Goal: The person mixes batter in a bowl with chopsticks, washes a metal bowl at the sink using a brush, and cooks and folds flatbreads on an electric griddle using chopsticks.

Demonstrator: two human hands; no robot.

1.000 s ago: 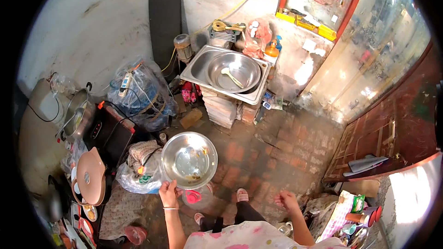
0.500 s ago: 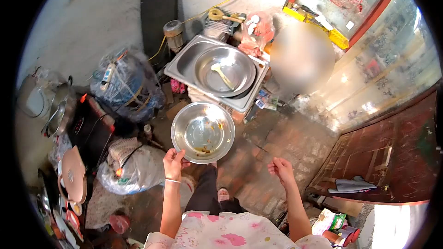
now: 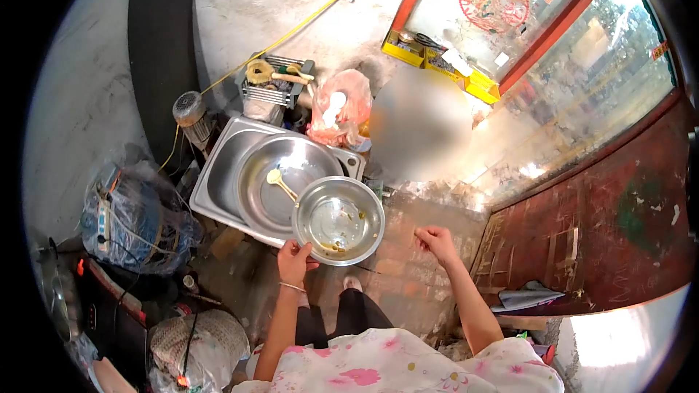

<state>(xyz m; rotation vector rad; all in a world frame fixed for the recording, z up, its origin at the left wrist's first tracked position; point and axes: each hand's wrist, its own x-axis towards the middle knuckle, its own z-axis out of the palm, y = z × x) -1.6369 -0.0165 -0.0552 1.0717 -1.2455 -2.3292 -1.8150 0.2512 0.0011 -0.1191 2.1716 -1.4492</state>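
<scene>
Left hand [image 3: 294, 263]: thumb and fingers pinching the rim of the bowl [image 3: 331, 207] at about 7 to 8 o'clock. Right hand [image 3: 437, 244]: fingers curled inward, nothing seen in the grip, well apart from the bowl; whether the fingertips meet, I cannot tell.

Clock directions run from the bowl, taken left to right. Bundle [image 3: 131, 211], wrapped in clear plastic, at 9. Motor [image 3: 191, 113] at 10. Sink [image 3: 218, 175] at 9 to 10, with the basin [image 3: 255, 204] set in it and the spoon [image 3: 274, 177] lying in the basin. Rack [image 3: 266, 94] at 11, pink bag [image 3: 349, 102] at 12.

The bowl, open side up, overlaps the basin's right edge in view; contact cannot be told. Scraps [image 3: 333, 247] lie inside, mostly near 6. Yellow trays [image 3: 480, 87] are at 1 to 2, the right hand at 3 to 4, the red door [image 3: 582, 233] at 3.

Judging from this, the step in hand is one-handed carrying beside the sink. Any next move calls for a firm rim pinch and a level bowl, as one-sided support could let it tip.
</scene>
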